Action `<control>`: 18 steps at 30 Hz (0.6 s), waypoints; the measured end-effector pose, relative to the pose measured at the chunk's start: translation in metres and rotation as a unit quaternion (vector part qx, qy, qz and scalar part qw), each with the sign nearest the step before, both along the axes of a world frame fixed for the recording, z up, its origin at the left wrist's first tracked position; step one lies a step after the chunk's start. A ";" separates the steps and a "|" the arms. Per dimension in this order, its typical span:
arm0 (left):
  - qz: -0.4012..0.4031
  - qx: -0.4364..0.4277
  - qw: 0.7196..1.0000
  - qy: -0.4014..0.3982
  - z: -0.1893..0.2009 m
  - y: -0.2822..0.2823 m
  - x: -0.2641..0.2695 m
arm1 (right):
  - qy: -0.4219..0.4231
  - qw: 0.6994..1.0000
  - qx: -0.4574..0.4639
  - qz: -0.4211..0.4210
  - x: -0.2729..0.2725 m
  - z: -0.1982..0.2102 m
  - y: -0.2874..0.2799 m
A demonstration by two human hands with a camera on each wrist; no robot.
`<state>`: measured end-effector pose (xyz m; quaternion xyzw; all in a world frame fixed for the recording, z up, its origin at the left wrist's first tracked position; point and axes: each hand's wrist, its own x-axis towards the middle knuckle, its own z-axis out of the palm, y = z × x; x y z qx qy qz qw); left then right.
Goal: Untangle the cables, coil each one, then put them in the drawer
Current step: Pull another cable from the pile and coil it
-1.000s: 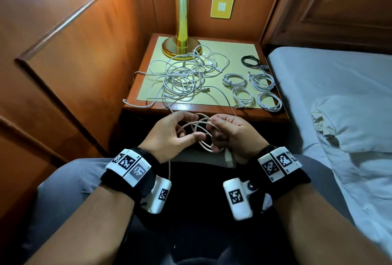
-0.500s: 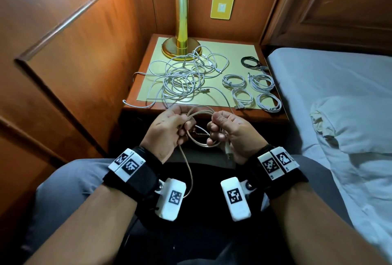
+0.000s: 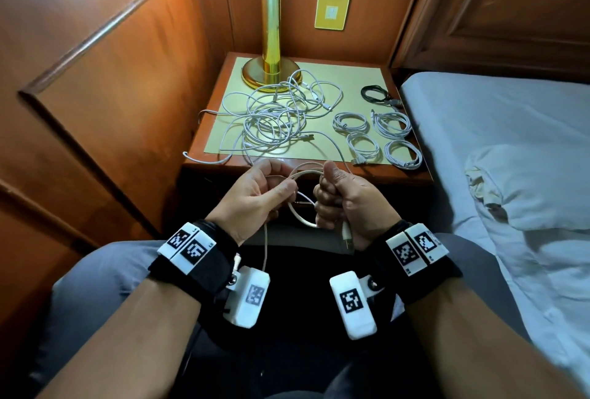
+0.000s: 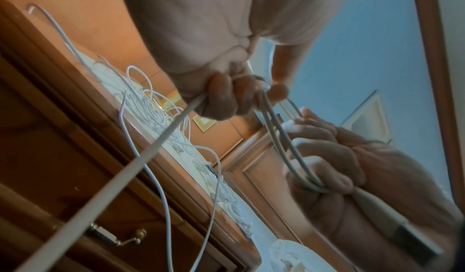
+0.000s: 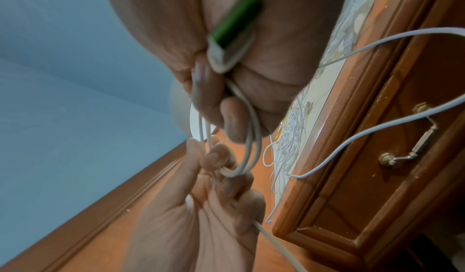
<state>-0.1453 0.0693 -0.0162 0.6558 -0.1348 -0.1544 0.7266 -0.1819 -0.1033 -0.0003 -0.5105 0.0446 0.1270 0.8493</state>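
Observation:
Both hands hold one white cable in front of the nightstand, partly wound into loops. My left hand pinches the cable, and its free length hangs down past the wrist. My right hand grips the loops in a fist, with the USB plug sticking out below the palm. A tangle of white cables lies on the nightstand top. To its right lie several coiled white cables and one coiled black cable. The drawer is closed.
A brass lamp stands at the back of the nightstand. The bed with a white pillow is close on the right. Wood panelling closes the left side. The drawer handle hangs on the drawer front. One cable end droops over the nightstand's left edge.
The hands have risen a little toward the nightstand edge. The right hand turned thumb up and closed round the loops, while the left hand fed more cable onto them.

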 end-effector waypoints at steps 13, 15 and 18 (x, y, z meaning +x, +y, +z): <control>0.031 0.113 0.986 -0.122 -0.010 -0.002 0.005 | -0.001 1.000 -0.019 0.010 0.000 -0.002 0.009; 0.010 0.093 0.992 -0.090 -0.011 0.001 0.007 | 0.013 1.000 0.008 -0.008 0.002 0.000 0.004; 0.046 0.097 0.992 -0.071 -0.012 0.011 0.012 | 0.026 0.996 0.057 -0.057 0.005 0.005 -0.010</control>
